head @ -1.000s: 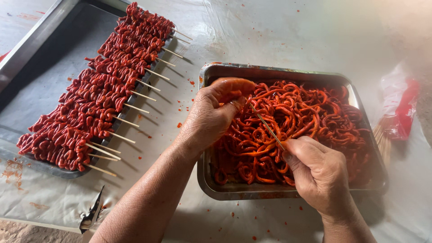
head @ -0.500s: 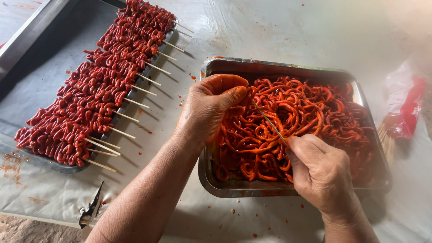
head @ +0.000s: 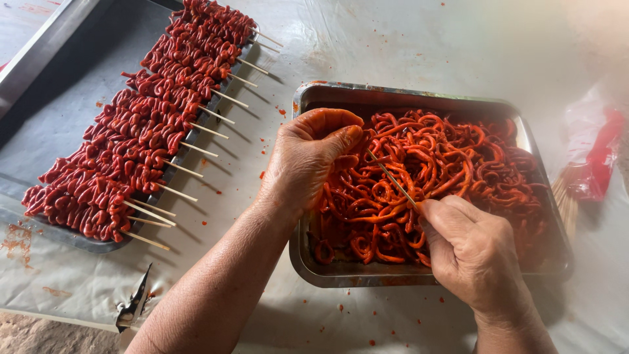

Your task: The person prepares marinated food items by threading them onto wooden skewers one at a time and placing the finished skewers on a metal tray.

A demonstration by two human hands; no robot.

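Hands work over a steel pan (head: pixel 308 262) of red, saucy meat strips (head: pixel 445 170) on the table (head: pixel 406 46). Seen from the head camera, the left hand (head: pixel 308 160) curls down into the strips at the pan's left side, its grip pinched together on them. The right hand (head: pixel 475 252) sits at the pan's near edge, grip clamped on a thin wooden skewer (head: pixel 391 177) that slants up across the meat. Well to the left, a dark tray (head: pixel 98 244) carries rows of finished skewers (head: pixel 137 131)
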